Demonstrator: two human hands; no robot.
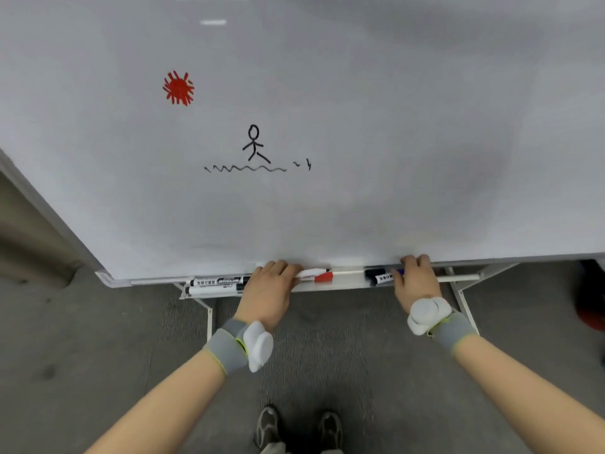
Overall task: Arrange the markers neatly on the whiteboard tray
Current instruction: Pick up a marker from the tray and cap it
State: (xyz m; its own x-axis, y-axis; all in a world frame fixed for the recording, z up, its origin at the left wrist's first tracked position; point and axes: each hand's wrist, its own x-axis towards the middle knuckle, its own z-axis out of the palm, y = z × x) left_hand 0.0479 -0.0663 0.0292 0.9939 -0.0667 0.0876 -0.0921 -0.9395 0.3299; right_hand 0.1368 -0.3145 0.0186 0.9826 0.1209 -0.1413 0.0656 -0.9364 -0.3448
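A narrow white tray point(347, 283) runs along the whiteboard's lower edge. Two black-capped markers point(216, 282) lie side by side at its left end. My left hand point(270, 290) is closed over a white marker with a red cap point(319, 276) that sticks out to the right of my fingers. My right hand point(415, 279) rests on the tray and grips markers with black caps point(379, 276); a blue tip shows at my fingers. A thin white stick point(458, 278) lies on the tray right of that hand.
The whiteboard point(360, 142) bears a red sun, a black stick figure and a wavy line. White stand legs point(465, 303) reach down under the tray. Grey carpet point(98, 355) and my shoes point(298, 427) are below. A red and black object point(591, 306) sits at the right edge.
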